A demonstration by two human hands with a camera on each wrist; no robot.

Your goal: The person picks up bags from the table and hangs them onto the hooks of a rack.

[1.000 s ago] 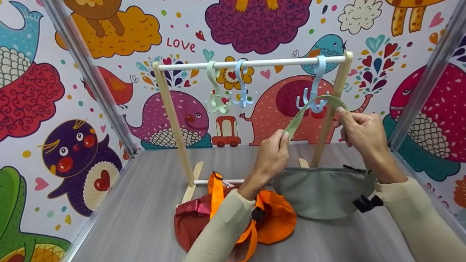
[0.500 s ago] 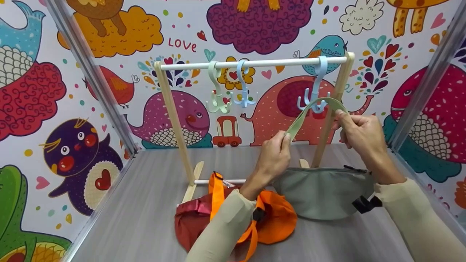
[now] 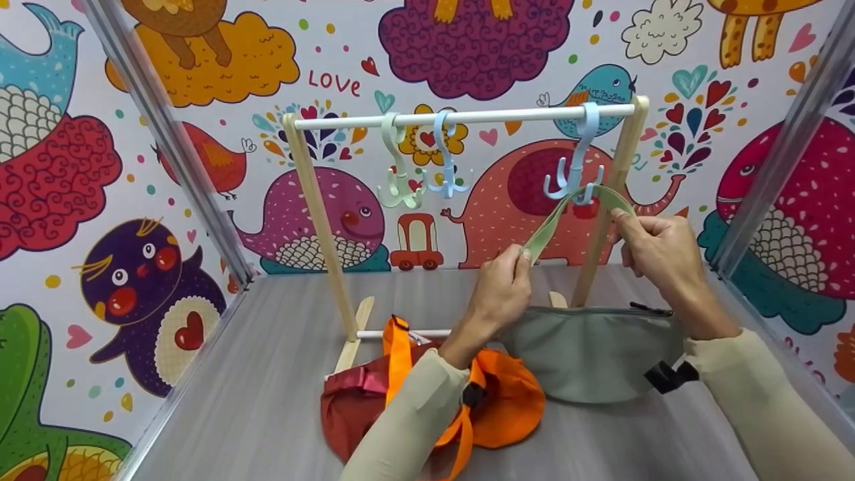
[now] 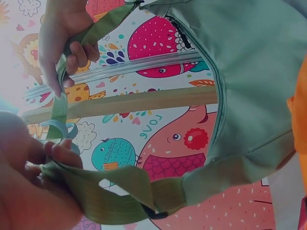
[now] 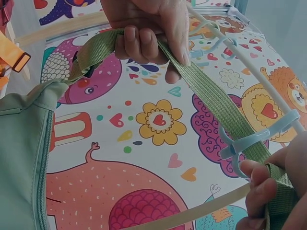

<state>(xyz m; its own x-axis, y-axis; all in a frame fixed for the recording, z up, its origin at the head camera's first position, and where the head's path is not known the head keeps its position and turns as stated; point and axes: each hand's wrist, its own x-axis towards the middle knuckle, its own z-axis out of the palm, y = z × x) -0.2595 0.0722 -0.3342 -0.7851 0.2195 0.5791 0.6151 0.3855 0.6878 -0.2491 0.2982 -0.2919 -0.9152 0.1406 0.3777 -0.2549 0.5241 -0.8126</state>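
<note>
My left hand (image 3: 497,290) pinches one side of a green webbing strap (image 3: 551,224), and my right hand (image 3: 664,257) grips its other side. Between the hands the strap arches up to the prongs of the right-hand blue hook (image 3: 576,175). In the right wrist view the strap (image 5: 216,103) passes right by the blue hook's prongs (image 5: 235,146); I cannot tell if a prong bears it. Below the hands hangs the strap's grey-green waist bag (image 3: 594,354), zip edge up, a black buckle (image 3: 671,375) at its right. Whether its bottom touches the table is unclear.
A wooden rack with a white rail (image 3: 507,117) stands on the grey table (image 3: 267,387). A green hook (image 3: 399,160) and another blue hook (image 3: 444,157) hang further left. A dark red bag (image 3: 357,407) and an orange bag (image 3: 514,401) lie before the rack, partly behind my left sleeve.
The top of the strap has sunk a little against the blue hook's prongs. My right hand has shifted slightly down and left; the left hand has hardly moved.
</note>
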